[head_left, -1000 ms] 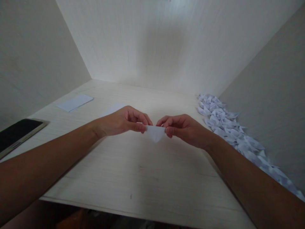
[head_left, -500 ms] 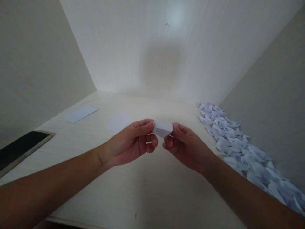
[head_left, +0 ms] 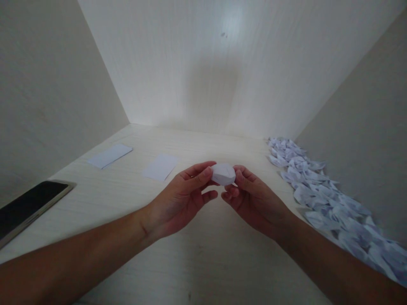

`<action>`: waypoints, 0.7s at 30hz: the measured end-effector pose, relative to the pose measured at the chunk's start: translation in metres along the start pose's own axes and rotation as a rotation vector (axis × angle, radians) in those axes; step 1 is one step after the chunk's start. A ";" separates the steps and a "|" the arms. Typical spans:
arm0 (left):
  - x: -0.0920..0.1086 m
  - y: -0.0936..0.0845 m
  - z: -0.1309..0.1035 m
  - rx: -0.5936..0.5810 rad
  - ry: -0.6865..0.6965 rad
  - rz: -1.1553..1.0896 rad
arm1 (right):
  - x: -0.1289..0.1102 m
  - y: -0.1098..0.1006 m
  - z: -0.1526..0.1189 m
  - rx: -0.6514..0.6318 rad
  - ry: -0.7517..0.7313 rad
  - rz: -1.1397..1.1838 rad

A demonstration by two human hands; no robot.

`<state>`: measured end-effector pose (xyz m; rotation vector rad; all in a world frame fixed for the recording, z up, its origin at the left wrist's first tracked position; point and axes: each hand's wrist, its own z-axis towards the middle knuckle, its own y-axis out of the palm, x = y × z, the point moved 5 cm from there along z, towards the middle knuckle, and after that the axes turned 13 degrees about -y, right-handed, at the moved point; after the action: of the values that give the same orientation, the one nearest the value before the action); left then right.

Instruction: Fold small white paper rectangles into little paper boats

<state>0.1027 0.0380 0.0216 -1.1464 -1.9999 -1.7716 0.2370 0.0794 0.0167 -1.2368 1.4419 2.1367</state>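
Note:
A small folded white paper piece [head_left: 223, 174] is held up above the table in the middle of the view. My left hand [head_left: 190, 191] pinches its left end between thumb and fingers. At its right end, my right hand [head_left: 251, 194] grips it the same way, with the lower fingers curled beneath. The paper looks rounded and slightly puffed, with creases across its face.
On the pale table [head_left: 149, 262], a white paper stack [head_left: 110, 156] and a single sheet [head_left: 161, 166] lie at the left, beyond a phone [head_left: 30, 207]. Many folded paper pieces [head_left: 321, 195] form a long pile along the right wall. Walls enclose three sides.
The folded paper has turned a little and now shows a rounder face. Both hands have shifted slightly right in the view. The sheet behind my left hand shows more fully.

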 end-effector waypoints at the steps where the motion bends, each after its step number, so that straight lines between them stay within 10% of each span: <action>1: 0.000 0.000 0.000 0.002 0.010 -0.003 | 0.000 0.000 0.000 -0.001 -0.005 -0.007; 21: 0.001 -0.003 0.002 -0.053 -0.028 -0.075 | -0.001 0.014 -0.005 -0.103 0.006 0.072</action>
<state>0.1004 0.0400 0.0196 -1.1321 -2.0484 -1.8659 0.2312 0.0691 0.0251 -1.2453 1.4152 2.2832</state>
